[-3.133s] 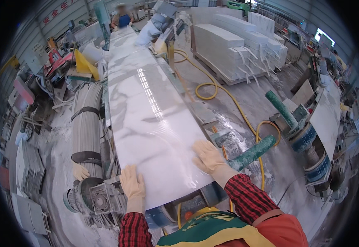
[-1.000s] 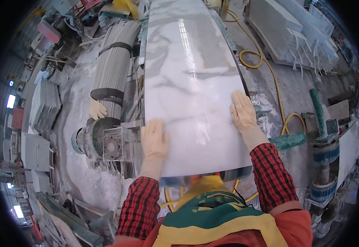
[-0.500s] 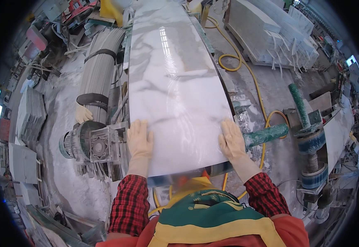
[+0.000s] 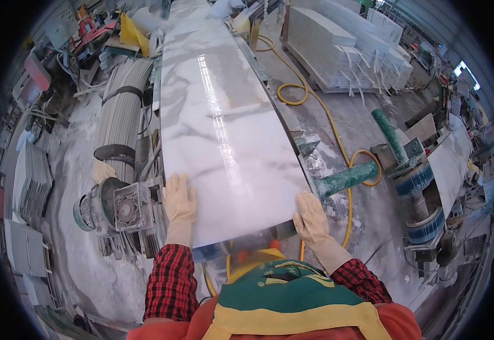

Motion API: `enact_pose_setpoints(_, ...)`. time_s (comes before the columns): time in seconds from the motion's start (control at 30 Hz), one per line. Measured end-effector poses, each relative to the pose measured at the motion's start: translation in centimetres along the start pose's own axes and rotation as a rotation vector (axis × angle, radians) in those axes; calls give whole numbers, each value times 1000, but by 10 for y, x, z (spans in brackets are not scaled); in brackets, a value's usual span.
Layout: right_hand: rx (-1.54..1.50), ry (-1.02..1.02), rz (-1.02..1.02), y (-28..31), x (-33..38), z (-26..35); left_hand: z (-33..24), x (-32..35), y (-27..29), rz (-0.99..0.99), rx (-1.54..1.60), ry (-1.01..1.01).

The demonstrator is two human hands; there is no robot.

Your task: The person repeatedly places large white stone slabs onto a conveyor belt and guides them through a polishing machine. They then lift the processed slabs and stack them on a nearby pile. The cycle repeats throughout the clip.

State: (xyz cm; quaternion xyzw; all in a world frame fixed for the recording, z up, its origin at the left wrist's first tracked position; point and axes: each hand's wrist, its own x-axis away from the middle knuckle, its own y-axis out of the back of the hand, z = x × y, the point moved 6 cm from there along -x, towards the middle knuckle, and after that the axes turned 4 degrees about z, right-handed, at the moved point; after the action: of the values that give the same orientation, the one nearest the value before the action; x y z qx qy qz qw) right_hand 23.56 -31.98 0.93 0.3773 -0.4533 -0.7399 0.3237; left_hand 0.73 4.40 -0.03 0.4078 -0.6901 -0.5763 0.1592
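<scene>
A long, glossy white stone slab (image 4: 235,147) with grey veining stretches away from me on a narrow conveyor bed. At its near left edge lies my left hand (image 4: 180,207) in a cream glove, fingers extended forward and flat. The near right corner is touched by my right hand (image 4: 312,225), gloved alike, with its fingers straight and reaching onto the edge. Neither hand is closed around anything. Under the slab's near end, a blue roller (image 4: 210,253) shows partly; my green and yellow apron (image 4: 292,283) stands close behind it.
A dusty motor (image 4: 116,207) sits left of the slab, beside a strapped bundle of grey strips (image 4: 121,107). On the right are a green roller (image 4: 349,178), a yellow hose (image 4: 337,133) and a blue-banded stand (image 4: 422,198). Stacked slabs (image 4: 337,51) stand at the far right.
My right hand has slid back toward me along the slab's right edge to its near corner. My left hand remains at the left edge. The whole view has shifted and tilted slightly.
</scene>
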Motion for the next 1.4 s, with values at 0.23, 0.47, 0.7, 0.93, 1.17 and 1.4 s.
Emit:
enact_pose_setpoints(0.23, 18, 11, 8, 9, 12, 4, 5, 8, -6, -17, -23, -29)
enact_pose_setpoints(0.47, -10, 30, -9, 11, 15, 6, 6, 64, 3, -50, 36, -122)
enact_pose_setpoints(0.7, -47, 94, -48, 16, 21, 10, -14, 152, 40, -30, 110, -209)
enact_pose_setpoints(0.93, -79, 164, -131, 27, 25, 11, -30, 182, 62, 49, 172, -193)
enact_pose_setpoints(1.17, -192, 92, 15, 32, 18, 4, -15, 174, 54, 96, 252, -220)
enact_pose_setpoints(1.4, -99, 71, 43, 9, -33, -7, -9, 105, 27, 42, 39, -248)
